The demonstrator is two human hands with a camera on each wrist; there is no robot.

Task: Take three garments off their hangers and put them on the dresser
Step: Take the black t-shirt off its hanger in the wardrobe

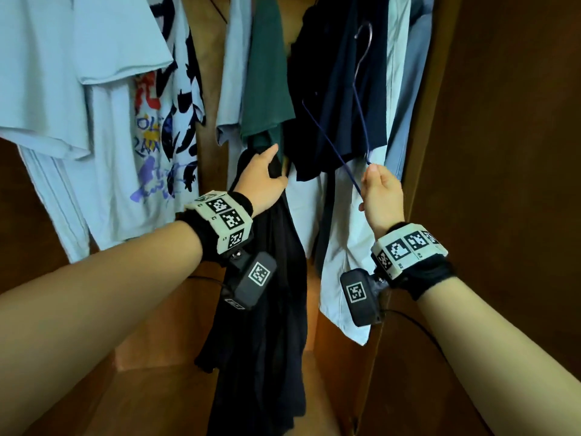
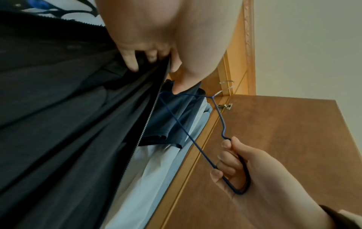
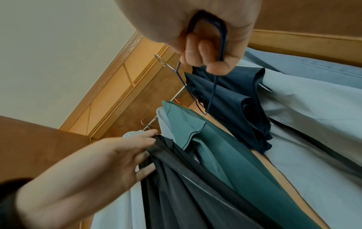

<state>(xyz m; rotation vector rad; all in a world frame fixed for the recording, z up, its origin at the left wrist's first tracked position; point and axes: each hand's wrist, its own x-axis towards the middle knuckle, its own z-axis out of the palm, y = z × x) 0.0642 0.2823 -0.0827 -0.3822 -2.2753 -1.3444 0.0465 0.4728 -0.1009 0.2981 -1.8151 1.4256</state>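
My left hand (image 1: pixel 267 176) grips the top of a black zip-up garment (image 1: pixel 267 309), which hangs down from it inside the wardrobe; its zipper shows in the left wrist view (image 2: pixel 145 128) and the right wrist view (image 3: pixel 205 189). My right hand (image 1: pixel 379 190) holds one end of a bare blue wire hanger (image 1: pixel 358 102), fingers curled round the bend (image 2: pixel 235 173). The hanger (image 3: pixel 213 51) is tilted, its metal hook up near the rail. No garment hangs on it.
More clothes hang on the rail: a white printed T-shirt (image 1: pixel 151 121), a green shirt (image 1: pixel 267 73), a navy one (image 1: pixel 345 89), pale blue shirts (image 1: pixel 399 89). The open wardrobe door (image 1: pixel 503 152) stands right of my right hand. The wardrobe floor (image 1: pixel 157 398) lies below.
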